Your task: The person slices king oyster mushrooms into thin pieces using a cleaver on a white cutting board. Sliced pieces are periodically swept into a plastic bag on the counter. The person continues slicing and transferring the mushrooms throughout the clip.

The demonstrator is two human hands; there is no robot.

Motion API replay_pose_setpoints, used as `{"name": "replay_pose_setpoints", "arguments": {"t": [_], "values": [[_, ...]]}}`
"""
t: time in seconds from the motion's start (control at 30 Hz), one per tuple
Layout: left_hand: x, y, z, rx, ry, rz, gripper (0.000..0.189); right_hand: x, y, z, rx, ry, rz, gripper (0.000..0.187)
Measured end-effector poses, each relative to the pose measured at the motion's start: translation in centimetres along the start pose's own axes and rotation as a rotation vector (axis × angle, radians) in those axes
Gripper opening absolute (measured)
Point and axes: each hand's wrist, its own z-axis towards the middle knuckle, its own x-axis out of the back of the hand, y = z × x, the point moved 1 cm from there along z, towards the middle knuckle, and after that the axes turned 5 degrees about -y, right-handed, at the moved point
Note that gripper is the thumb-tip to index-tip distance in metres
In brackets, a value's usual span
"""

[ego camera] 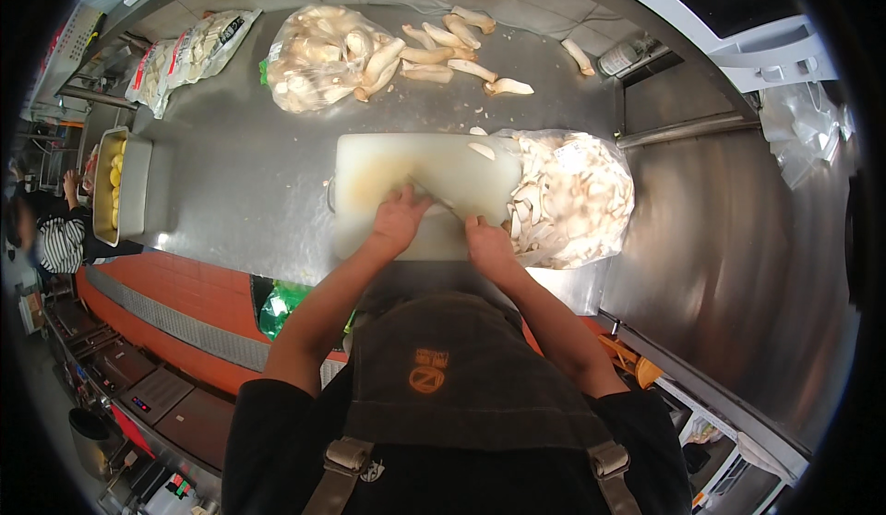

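Observation:
My right hand (490, 246) grips the handle of a kitchen knife (444, 201), whose blade slants up and left over a white cutting board (374, 151). Beside the blade, my left hand (400, 219) holds down a pale piece of king oyster mushroom (436, 209), mostly hidden by the fingers and knife. Two cut slices, one a mushroom slice (482, 150), lie at the board's upper right edge. Against the board's right side rests a clear plastic bag (578, 193) full of sliced mushrooms, its mouth towards the board.
Whole king oyster mushrooms (427, 72) lie loose on the steel table (228, 162) beside a bulging bag of mushrooms (311, 65). White packages (208, 44) sit at far left. A metal pan (136, 190) holds yellow pieces; a person (62, 238) stands beyond it.

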Motion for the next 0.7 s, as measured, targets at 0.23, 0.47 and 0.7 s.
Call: {"name": "replay_pose_setpoints", "arguments": {"t": [0.23,0.47,0.7], "values": [[0.5,-0.1,0.0,-0.001,0.012,-0.097,0.048,-0.2,-0.7,0.6,-0.034,-0.029,0.065,0.02],[0.3,-0.2,-0.8,-0.015,0.126,-0.145,0.04,-0.7,-1.9,1.6,-0.025,-0.004,0.076,0.022],[-0.1,-0.3,-0.9,0.028,0.094,-0.144,0.041,-0.3,-2.6,2.8,-0.022,-0.064,0.09,0.026]]}}
